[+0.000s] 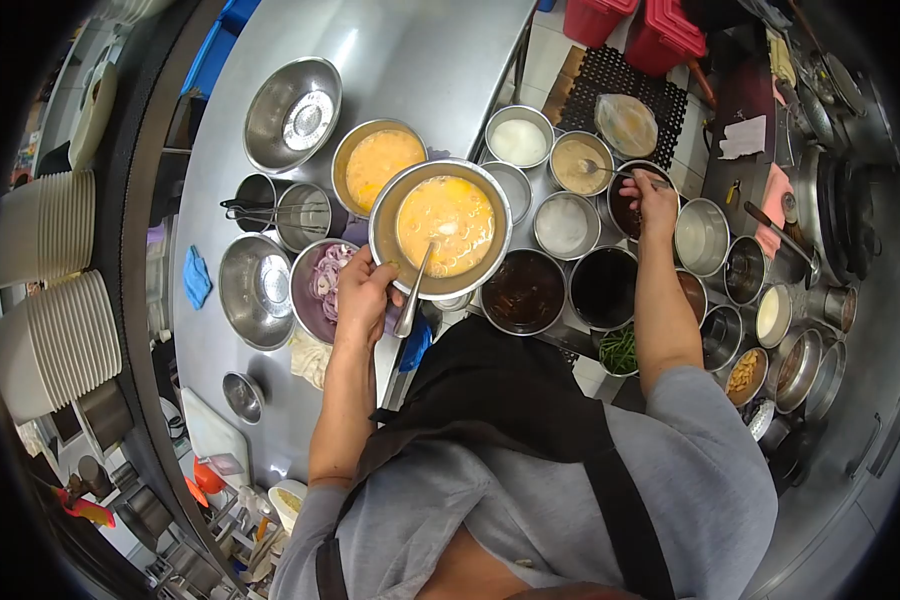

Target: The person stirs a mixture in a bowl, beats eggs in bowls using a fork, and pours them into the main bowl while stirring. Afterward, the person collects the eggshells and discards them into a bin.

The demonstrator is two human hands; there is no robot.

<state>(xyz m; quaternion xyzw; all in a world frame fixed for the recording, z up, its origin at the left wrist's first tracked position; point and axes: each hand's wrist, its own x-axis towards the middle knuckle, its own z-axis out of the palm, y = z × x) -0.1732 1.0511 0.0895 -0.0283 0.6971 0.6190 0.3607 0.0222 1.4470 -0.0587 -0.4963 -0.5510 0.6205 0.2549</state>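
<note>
My left hand (366, 295) grips the rim of a metal bowl (382, 228) of yellow-orange, egg-like liquid (448, 222). A spoon (415, 295) leans in that bowl, its handle over the rim near my thumb. My right hand (650, 203) is closed on the handle of a spoon (615, 172), whose head lies in a metal pot (576, 163) of beige paste or powder. Below this hand is a pot of dark red contents (622, 212). Behind the held bowl, another bowl of orange liquid (380, 163) rests on the steel table.
Empty steel bowls (293, 113) (255, 290), sliced onions (327, 275) and a blue cloth (197, 277) lie left. Around my right arm stand pots of white contents (518, 141), dark sauce (523, 290) and chopped greens (618, 350). Stacked plates (55, 345) are far left; pans (850, 210) far right.
</note>
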